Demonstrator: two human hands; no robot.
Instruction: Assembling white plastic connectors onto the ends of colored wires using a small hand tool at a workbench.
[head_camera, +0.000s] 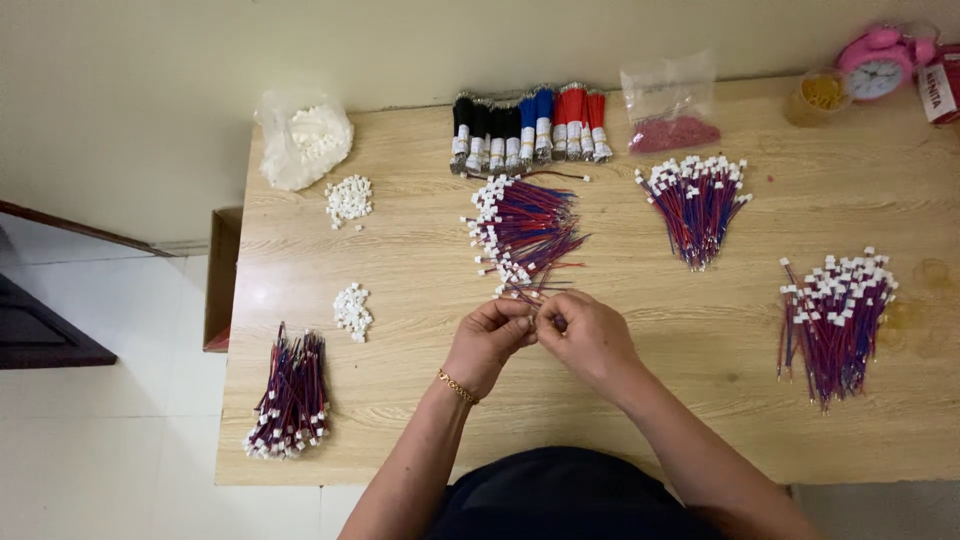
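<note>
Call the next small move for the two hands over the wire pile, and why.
Probably seat the wires into a white connector. Both hands, left and right, meet just below the middle pile, pinching thin red and blue wires between the fingers. Whether a connector is already in the grip cannot be told; if not, the near heap of connectors lies left of the left hand.

Clear bags (303, 138) (670, 105) and red-white packet (940, 88) along table's back edge.

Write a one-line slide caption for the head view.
Both hands, left hand and right hand, pinch thin wires above a wooden table.
</note>
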